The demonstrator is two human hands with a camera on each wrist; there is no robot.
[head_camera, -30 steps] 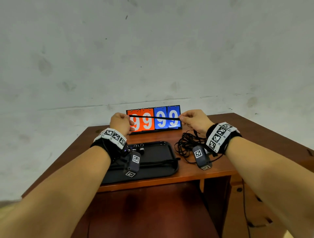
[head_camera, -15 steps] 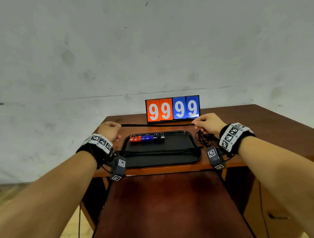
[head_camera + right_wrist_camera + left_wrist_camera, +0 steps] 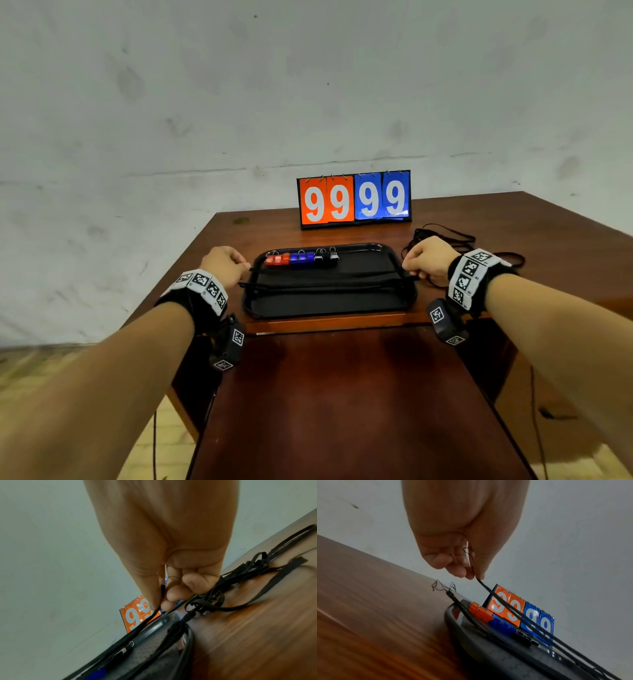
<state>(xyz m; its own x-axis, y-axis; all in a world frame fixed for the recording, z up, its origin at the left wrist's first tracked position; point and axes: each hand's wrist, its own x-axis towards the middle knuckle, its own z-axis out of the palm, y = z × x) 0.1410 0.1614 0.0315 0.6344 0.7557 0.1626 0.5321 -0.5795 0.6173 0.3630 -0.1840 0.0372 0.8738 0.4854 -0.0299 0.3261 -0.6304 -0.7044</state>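
A thin black strap (image 3: 325,274) runs taut across the black tray (image 3: 329,305), and each hand pinches one end. My left hand (image 3: 224,263) is at the tray's left edge and pinches the strap (image 3: 505,604) between thumb and forefinger (image 3: 474,576). At the tray's right edge my right hand (image 3: 426,262) pinches the other end (image 3: 145,620) the same way (image 3: 159,605). Other black straps lie across the middle of the tray. A row of small red, blue and black padlocks (image 3: 301,258) stands along its far edge.
A flip scoreboard (image 3: 354,198) reading 9999 stands behind the tray near the wall. A tangled pile of black straps (image 3: 445,236) lies on the wooden table (image 3: 239,233) behind my right hand. A lower brown surface (image 3: 342,394) extends in front of the table.
Both hands have carried the taut strap down from in front of the scoreboard to just over the tray. They are now at the tray's side edges.
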